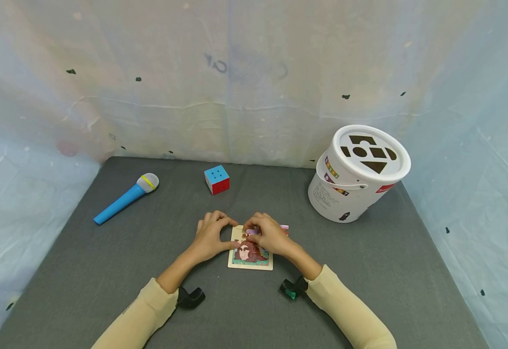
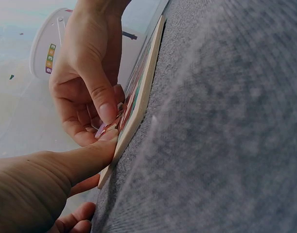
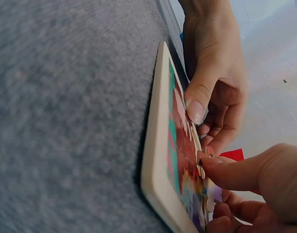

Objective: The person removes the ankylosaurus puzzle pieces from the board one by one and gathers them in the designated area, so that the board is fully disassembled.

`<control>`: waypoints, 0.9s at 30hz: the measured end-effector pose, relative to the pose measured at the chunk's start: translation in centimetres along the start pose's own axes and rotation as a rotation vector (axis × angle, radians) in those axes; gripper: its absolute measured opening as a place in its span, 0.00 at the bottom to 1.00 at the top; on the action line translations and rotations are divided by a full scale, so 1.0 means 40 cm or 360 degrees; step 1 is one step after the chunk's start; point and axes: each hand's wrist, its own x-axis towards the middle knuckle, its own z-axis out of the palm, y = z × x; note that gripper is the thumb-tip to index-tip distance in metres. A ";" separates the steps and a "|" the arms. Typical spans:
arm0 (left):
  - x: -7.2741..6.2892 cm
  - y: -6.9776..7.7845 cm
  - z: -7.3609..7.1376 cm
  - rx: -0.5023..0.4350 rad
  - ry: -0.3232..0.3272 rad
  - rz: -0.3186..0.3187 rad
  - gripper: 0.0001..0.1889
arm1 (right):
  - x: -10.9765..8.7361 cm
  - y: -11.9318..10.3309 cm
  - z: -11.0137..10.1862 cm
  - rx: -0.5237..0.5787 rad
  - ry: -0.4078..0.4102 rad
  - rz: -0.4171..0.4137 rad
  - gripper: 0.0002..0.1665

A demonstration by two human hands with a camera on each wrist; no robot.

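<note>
A small wooden jigsaw puzzle board (image 1: 250, 266) with a dinosaur-like picture lies flat on the grey cloth. My left hand (image 1: 210, 239) holds its left side, the thumb on the board and the index finger at the far left corner. Over the board's upper part, my right hand (image 1: 269, 234) pinches a small puzzle piece (image 3: 209, 152) between thumb and fingers, at the surface. The fingers hide most of this piece, and I cannot tell if it lies flat. A pink-edged flat thing (image 1: 284, 227) shows partly behind the right hand.
A blue toy microphone (image 1: 123, 201) lies at the left. The puzzle cube (image 1: 217, 180) sits beyond the board. At the right back stands a white bucket (image 1: 345, 194) with shaped holes in its lid. Pale sheeting (image 1: 254, 97) hangs around the grey table (image 1: 105, 271).
</note>
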 end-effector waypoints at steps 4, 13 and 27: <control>0.000 0.002 -0.001 0.0015 0.0002 0.0011 0.27 | 0.002 0.002 0.000 0.0013 0.0013 -0.0025 0.09; -0.001 0.001 -0.002 0.0009 -0.0003 0.0014 0.26 | -0.001 0.004 -0.001 0.0022 0.0007 -0.0034 0.08; -0.003 0.001 -0.002 -0.0029 0.0007 0.0007 0.26 | -0.007 0.013 -0.001 0.0233 -0.0022 -0.0036 0.10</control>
